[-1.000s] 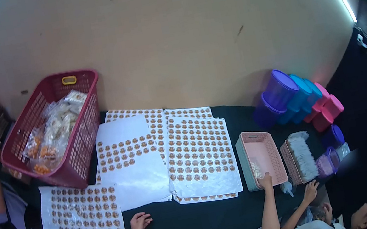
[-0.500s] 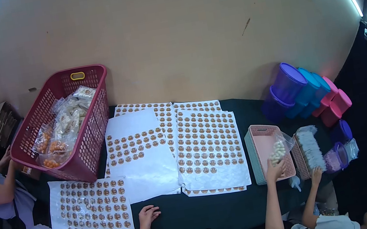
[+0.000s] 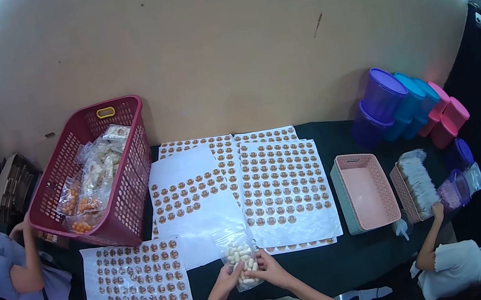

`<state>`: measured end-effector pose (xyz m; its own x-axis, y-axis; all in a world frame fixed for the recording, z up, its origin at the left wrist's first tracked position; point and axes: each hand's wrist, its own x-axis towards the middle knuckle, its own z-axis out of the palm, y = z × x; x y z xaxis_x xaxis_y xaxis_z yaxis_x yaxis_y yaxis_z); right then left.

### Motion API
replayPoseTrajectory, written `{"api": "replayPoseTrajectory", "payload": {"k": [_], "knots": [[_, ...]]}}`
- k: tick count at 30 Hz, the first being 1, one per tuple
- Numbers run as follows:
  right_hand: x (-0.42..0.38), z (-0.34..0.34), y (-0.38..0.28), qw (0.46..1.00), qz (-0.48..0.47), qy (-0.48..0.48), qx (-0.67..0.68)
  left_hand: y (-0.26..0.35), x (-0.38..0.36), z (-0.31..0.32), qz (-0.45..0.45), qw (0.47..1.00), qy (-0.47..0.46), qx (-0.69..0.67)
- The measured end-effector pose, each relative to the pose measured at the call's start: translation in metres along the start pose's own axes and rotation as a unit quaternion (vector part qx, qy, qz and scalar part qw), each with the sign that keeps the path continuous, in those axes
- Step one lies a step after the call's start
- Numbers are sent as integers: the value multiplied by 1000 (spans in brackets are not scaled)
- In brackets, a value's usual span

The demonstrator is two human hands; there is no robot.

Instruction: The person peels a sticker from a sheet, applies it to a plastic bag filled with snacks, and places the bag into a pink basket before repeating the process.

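Note:
Both my hands hold a clear plastic bag [image 3: 238, 253] of whitish oblong pieces at the table's front edge. My left hand [image 3: 228, 280] grips its left side, with the thumb on the front. On the right side, the fingers of my right hand [image 3: 268, 268] press the bag. Behind the bag lie white sheets [image 3: 292, 230] with rows of round brown stickers. Another sticker sheet [image 3: 138, 281] lies to the left of my hands. The pink basket [image 3: 370, 192], set in a green one, stands to the right and shows a bare bottom.
A maroon basket [image 3: 139, 160] with filled bags stands at the left, beside a person [image 3: 2, 266]. At the right are a narrow basket [image 3: 405, 195] of clear bags, purple, teal and pink tubs [image 3: 384, 91], and another person [image 3: 457, 266] touching the narrow basket.
My right hand has brought the bag from the pink basket leftward to the front centre. My left hand has moved right and taken hold of it. The view has shifted slightly.

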<state>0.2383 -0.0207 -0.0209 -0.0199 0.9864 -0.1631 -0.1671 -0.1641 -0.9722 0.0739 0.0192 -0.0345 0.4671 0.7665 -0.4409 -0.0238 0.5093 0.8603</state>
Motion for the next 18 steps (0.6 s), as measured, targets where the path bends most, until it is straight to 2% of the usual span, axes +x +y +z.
{"api": "replayPoseTrajectory", "payload": {"k": [1,3,5,6,7,9,11,14,17,18], "knots": [[4,0,-1,999,33,-25,7,4,1,3,38,998,-3,57],[8,-10,-6,995,86,-45,-16,11,-1,4,58,997,25,39],[22,-33,-1,996,87,26,-23,10,2,-3,90,992,86,15],[33,-52,20,989,58,89,-103,20,-4,-7,69,993,99,-13],[47,-74,45,971,30,152,-182,20,-4,-12,95,985,127,-65],[65,-110,70,916,-24,301,-263,24,-10,-28,101,979,155,-87],[77,-140,87,853,-118,367,-351,28,-16,-39,117,970,185,-104],[79,-159,99,790,-90,367,-483,31,-31,-58,147,955,248,-69],[80,-151,92,772,-60,379,-507,31,-43,-67,185,935,281,-109],[82,-149,92,768,-48,390,-506,31,-47,-69,163,930,315,-100]]}}
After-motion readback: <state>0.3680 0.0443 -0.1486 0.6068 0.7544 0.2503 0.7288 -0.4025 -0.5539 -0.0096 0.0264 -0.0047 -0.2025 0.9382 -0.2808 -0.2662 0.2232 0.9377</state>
